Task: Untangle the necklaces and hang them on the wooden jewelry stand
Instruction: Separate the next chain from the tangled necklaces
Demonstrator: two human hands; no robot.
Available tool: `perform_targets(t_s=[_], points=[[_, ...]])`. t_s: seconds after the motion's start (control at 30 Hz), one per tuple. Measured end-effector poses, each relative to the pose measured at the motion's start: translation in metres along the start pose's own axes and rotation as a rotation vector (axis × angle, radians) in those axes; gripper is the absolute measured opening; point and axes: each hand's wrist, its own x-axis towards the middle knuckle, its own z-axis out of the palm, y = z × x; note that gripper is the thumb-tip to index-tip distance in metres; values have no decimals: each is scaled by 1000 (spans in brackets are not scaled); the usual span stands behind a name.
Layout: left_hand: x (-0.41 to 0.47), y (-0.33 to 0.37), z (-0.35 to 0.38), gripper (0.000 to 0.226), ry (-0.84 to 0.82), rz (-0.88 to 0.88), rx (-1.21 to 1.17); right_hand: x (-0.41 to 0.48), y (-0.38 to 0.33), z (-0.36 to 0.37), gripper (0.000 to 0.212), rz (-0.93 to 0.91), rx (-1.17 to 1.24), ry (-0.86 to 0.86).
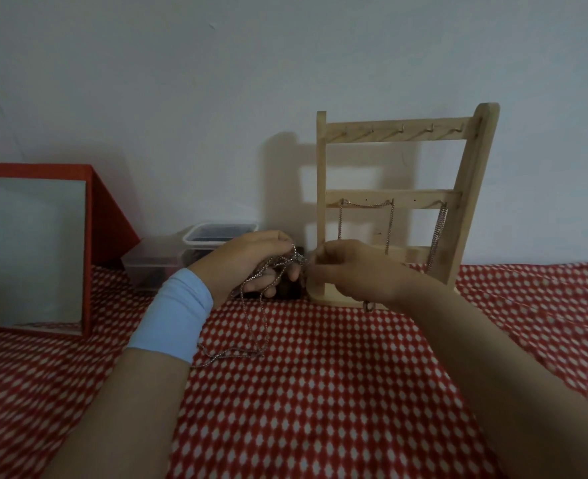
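Leftmost, a red-framed mirror (36, 250) is standing on the red patterned cloth (320, 392), with clear plastic containers (157, 262) sitting just right of it. Left hand (247, 264), blue wristband (175, 316) below it, is gripping the tangled necklaces (294, 259); loose strands are trailing down onto the cloth. Right hand (347, 271) is pinching the same knot, the two hands nearly touching in front of the wooden jewelry stand (399, 131). Hung chains (437, 233) are dangling from its middle bar.

Tangled silver necklaces (285, 261) dangle, knotted; upright wooden jewelry stand (399, 134) carries 2 chains (437, 229) on its middle rail.
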Motion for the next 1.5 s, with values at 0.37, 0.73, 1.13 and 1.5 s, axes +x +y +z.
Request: perform_targets(t_s=[0.37, 0.73, 1.13, 1.5], points=[[-1, -3, -6, 26, -64, -24, -104, -2, -1, 8, 13, -209, 8, 48], [-5, 0, -7, 22, -100, -160, 301, -8, -3, -5, 31, -108, -12, -93], [2, -4, 0, 12, -123, -219, 611, -4, 5, -15, 17, 5, -212, -176], [4, -7, -3, 15, -85, -185, 635, -9, 9, -28, 24, 83, -28, -180]])
